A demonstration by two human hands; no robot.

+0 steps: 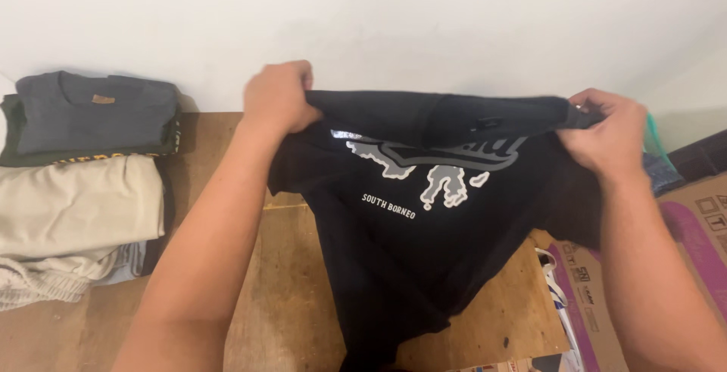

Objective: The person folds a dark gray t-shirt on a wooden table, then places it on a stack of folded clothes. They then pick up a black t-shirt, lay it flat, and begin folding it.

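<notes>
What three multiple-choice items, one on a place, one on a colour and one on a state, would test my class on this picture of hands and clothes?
1. Where does the pile of folded clothes lie?
A. at the table's left
B. on the cardboard box
C. under the shirt

2. What colour is the shirt that is held up?
A. beige
B. black
C. green

3. How is the shirt held?
A. by one hand only
B. lying flat, untouched
C. gripped at its top edge by both hands

Answers: 1 A, the pile sits at the left of the wooden table. 2 B, the cloth is black with a pale print. 3 C, the left hand and right hand each clutch the top edge.
</notes>
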